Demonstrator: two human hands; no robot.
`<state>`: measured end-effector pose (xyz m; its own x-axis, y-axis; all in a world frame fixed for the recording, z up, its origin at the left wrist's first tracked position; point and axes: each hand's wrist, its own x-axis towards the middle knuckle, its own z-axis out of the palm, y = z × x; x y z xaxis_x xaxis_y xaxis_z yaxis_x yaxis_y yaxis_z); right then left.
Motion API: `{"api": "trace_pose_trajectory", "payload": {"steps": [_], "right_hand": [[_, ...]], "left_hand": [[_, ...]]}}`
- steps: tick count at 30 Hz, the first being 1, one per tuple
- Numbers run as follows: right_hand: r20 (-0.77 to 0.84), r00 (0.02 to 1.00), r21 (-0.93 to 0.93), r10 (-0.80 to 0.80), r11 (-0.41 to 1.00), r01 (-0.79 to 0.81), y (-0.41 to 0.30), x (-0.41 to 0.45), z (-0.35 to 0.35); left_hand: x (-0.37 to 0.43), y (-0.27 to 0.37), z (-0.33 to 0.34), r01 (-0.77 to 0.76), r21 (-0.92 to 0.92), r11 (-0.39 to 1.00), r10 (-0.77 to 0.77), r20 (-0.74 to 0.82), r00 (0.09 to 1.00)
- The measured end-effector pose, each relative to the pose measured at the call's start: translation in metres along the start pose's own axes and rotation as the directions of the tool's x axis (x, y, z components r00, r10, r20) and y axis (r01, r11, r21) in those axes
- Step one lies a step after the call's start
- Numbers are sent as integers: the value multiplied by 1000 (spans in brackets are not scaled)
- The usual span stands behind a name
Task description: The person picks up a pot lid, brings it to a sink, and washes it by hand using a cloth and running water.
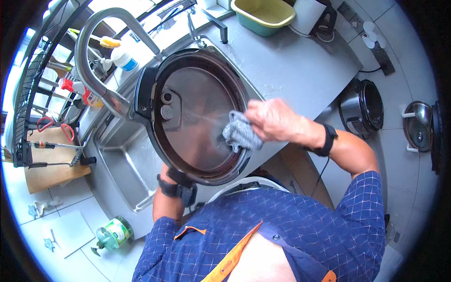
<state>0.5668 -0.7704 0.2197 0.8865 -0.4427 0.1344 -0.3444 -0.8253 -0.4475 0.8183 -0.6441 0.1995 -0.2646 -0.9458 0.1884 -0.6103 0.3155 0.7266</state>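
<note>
A large round pressure-cooker lid with a dark rim and metal underside is held up over the sink, its inner side facing me. My right hand is closed on a bunched grey cloth, which touches the lid's inner surface near the right rim. My left forearm, with a black band and device at the wrist, reaches behind the lid's lower left edge; the left hand itself is hidden by the lid. Two small round valve parts sit on the lid's underside, towards the left.
A curved faucet arches at the sink's upper left. The steel counter bears a yellow-green basin at the back. A dish rack stands left, a green pump bottle lower left. An electric cooker is at right.
</note>
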Motion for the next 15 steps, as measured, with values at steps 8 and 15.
{"api": "trace_pose_trajectory", "payload": {"steps": [8,15], "right_hand": [[339,940,653,-37,728,-207,-73,9,-11],[-328,937,409,-122,875,257,-44,43,-46]], "left_hand": [[-1,6,-1,-31,89,996,29,30,999],[12,3,0,-76,147,986,73,29,997]]}}
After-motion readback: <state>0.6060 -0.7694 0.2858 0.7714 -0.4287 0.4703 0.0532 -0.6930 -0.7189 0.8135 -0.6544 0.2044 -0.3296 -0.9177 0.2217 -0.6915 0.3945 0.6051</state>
